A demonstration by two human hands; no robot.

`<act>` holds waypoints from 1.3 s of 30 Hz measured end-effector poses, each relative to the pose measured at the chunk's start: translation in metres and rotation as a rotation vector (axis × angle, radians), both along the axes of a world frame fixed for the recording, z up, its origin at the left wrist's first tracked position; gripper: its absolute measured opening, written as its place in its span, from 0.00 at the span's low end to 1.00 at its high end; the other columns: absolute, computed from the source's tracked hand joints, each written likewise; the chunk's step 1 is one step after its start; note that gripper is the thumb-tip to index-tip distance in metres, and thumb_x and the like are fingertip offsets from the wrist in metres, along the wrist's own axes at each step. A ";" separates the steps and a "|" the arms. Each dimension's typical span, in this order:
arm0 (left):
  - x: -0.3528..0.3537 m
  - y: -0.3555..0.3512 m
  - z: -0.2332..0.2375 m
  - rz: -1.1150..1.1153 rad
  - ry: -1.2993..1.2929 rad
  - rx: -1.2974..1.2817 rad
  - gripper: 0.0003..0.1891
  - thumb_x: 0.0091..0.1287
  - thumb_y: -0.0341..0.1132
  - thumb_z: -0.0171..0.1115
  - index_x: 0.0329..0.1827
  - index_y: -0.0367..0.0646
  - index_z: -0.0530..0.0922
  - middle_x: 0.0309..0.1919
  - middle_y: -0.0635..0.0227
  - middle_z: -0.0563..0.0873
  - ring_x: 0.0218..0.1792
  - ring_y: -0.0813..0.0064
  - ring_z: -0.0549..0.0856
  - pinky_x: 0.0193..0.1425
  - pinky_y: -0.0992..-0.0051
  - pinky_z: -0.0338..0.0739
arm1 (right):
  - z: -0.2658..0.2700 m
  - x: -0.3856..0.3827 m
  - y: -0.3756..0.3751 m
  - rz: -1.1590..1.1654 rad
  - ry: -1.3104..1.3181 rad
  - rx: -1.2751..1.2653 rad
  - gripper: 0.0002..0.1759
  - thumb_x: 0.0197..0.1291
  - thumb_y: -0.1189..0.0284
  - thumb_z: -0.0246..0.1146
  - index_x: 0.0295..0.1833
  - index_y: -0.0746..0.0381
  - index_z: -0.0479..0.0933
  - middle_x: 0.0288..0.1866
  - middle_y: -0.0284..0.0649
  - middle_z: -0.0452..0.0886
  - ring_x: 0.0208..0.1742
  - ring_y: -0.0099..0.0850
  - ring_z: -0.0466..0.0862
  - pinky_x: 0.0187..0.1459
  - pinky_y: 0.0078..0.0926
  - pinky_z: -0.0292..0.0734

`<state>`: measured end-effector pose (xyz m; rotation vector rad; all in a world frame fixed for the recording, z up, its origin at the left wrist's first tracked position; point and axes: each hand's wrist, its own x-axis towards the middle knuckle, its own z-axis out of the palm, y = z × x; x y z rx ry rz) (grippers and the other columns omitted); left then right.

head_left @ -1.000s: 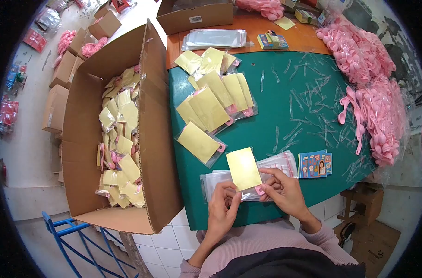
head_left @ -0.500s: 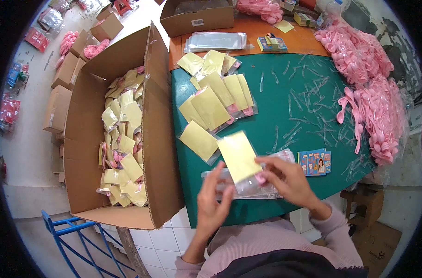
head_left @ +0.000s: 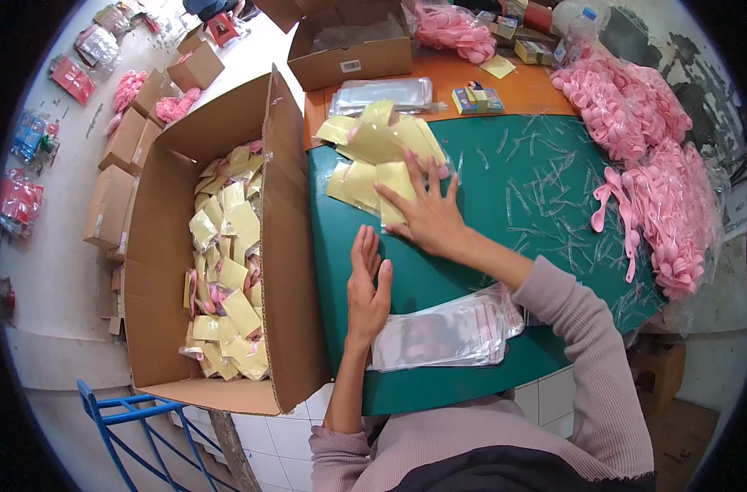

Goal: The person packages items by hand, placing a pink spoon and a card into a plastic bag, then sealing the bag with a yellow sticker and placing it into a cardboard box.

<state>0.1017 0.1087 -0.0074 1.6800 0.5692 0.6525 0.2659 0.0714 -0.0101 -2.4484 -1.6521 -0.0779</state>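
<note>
Dusty-pink sleeves (finely ribbed), matching top, black cloth across the front

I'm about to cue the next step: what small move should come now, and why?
Probably bring the left hand up to the near edge of the rectangular yellow cards in clear plastic bags, helping bunch them: the right hand has its fingers spread over that pile, while the left is open and holds nothing.

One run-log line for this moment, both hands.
right hand: fingers spread on yellow-backed packets | left hand: open, beside clear bags | clear bags: stacked on green table | carton: holds more packets
</note>
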 end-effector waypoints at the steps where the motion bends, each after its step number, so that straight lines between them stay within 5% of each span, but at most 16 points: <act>1: -0.003 -0.001 -0.003 -0.009 0.004 -0.003 0.27 0.69 0.28 0.46 0.70 0.38 0.49 0.67 0.50 0.60 0.68 0.60 0.61 0.68 0.68 0.59 | 0.001 0.009 0.003 0.042 0.023 0.027 0.36 0.53 0.44 0.56 0.68 0.37 0.58 0.74 0.52 0.30 0.71 0.62 0.37 0.54 0.79 0.45; 4: -0.010 0.005 -0.009 0.011 0.027 0.092 0.19 0.68 0.28 0.47 0.62 0.35 0.64 0.60 0.54 0.70 0.61 0.63 0.71 0.63 0.69 0.66 | 0.026 0.025 -0.013 0.041 0.034 0.116 0.32 0.55 0.48 0.57 0.66 0.40 0.62 0.74 0.54 0.38 0.72 0.59 0.43 0.58 0.73 0.47; 6: -0.015 0.008 -0.009 0.067 0.078 0.032 0.14 0.67 0.27 0.48 0.55 0.34 0.72 0.52 0.58 0.77 0.54 0.68 0.78 0.56 0.72 0.72 | 0.040 0.061 -0.042 0.040 0.067 0.211 0.26 0.57 0.56 0.57 0.60 0.51 0.69 0.67 0.55 0.58 0.67 0.53 0.59 0.61 0.57 0.57; 9: -0.013 0.010 -0.005 0.092 0.099 -0.031 0.12 0.67 0.27 0.49 0.52 0.34 0.73 0.46 0.60 0.80 0.48 0.73 0.80 0.50 0.76 0.75 | 0.045 0.139 -0.112 -0.199 0.138 0.157 0.15 0.55 0.71 0.54 0.46 0.66 0.75 0.47 0.54 0.74 0.52 0.48 0.72 0.55 0.37 0.68; 12: -0.009 0.010 -0.003 0.102 0.113 -0.052 0.11 0.67 0.27 0.50 0.50 0.34 0.74 0.43 0.60 0.81 0.46 0.74 0.82 0.46 0.77 0.77 | 0.010 0.236 -0.205 -0.588 -0.148 0.090 0.07 0.51 0.75 0.53 0.32 0.69 0.73 0.33 0.54 0.74 0.40 0.53 0.75 0.44 0.45 0.71; 16: -0.006 0.010 -0.003 0.103 0.186 0.040 0.10 0.67 0.27 0.51 0.48 0.34 0.76 0.42 0.60 0.82 0.44 0.74 0.82 0.45 0.77 0.77 | 0.012 0.270 -0.277 -0.777 -0.092 -0.270 0.11 0.53 0.76 0.51 0.40 0.70 0.73 0.40 0.60 0.76 0.43 0.54 0.76 0.45 0.47 0.70; 19: -0.005 0.010 -0.002 0.110 0.209 0.068 0.10 0.66 0.27 0.51 0.47 0.34 0.76 0.41 0.61 0.82 0.43 0.74 0.83 0.44 0.78 0.77 | -0.003 0.268 -0.292 -0.641 -0.035 0.010 0.15 0.52 0.78 0.50 0.45 0.70 0.74 0.43 0.64 0.74 0.45 0.54 0.77 0.43 0.48 0.70; 30: -0.006 0.007 -0.004 0.115 0.223 0.092 0.10 0.66 0.26 0.51 0.47 0.34 0.76 0.41 0.62 0.83 0.44 0.75 0.82 0.45 0.78 0.77 | 0.038 0.149 -0.230 -0.406 0.277 -0.005 0.20 0.53 0.81 0.52 0.54 0.62 0.74 0.47 0.53 0.75 0.48 0.50 0.75 0.51 0.38 0.69; 33: -0.008 0.008 -0.006 0.102 0.208 0.115 0.10 0.66 0.26 0.51 0.48 0.35 0.76 0.41 0.62 0.83 0.44 0.75 0.82 0.46 0.78 0.77 | 0.058 0.136 -0.247 -0.152 0.296 0.147 0.21 0.54 0.81 0.53 0.56 0.61 0.72 0.54 0.45 0.75 0.54 0.38 0.76 0.48 0.28 0.73; 36: -0.008 0.009 -0.007 0.098 0.201 0.104 0.10 0.66 0.26 0.51 0.48 0.35 0.76 0.42 0.62 0.83 0.44 0.75 0.82 0.46 0.78 0.77 | 0.077 0.138 -0.287 -0.451 0.645 0.214 0.19 0.53 0.82 0.55 0.53 0.65 0.72 0.48 0.46 0.77 0.48 0.35 0.78 0.45 0.25 0.74; 39: -0.007 0.010 -0.006 0.098 0.201 0.091 0.10 0.66 0.26 0.51 0.48 0.36 0.76 0.42 0.63 0.83 0.44 0.76 0.82 0.45 0.78 0.77 | 0.055 0.150 -0.343 -0.672 0.449 0.162 0.17 0.50 0.80 0.57 0.48 0.67 0.75 0.43 0.47 0.80 0.44 0.38 0.81 0.46 0.29 0.74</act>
